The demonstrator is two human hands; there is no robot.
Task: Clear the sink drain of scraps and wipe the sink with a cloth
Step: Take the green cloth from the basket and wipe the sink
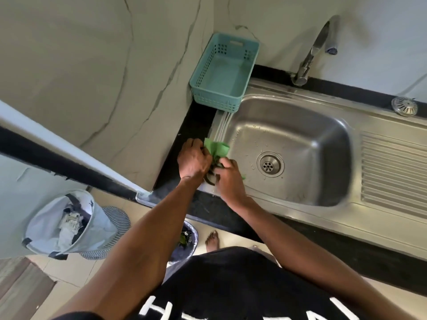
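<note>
**Both hands work a green cloth at the sink's left rim**

The landmark is the stainless-steel sink (288, 125) set in a black countertop (184, 139). At the sink's left rim, both hands meet over a bunched green cloth (216, 147). The left hand (195, 159) has its fingers curled into the cloth from the left, over the edge where rim meets countertop. The right hand (227, 175) grasps the cloth from the right, thumb and fingers closed on its lower folds, with a small green corner showing past the hand inside the basin. A dark object sits between the two hands under the cloth; what it is cannot be told.

In the middle of the sink's basin, the round metal drain opening (269, 164) lies uncovered, with small pale scraps and water drops scattered around it. The domed metal strainer (404, 106) rests on the countertop behind the sink's ribbed draining board (392, 167). A chrome tap (314, 49) rises behind the sink. A teal perforated plastic basket (225, 72) stands at the sink's rear left corner. On the floor left of the sink stand a pale bin (69, 225) holding crumpled waste and a second lined bin (188, 239).
</note>
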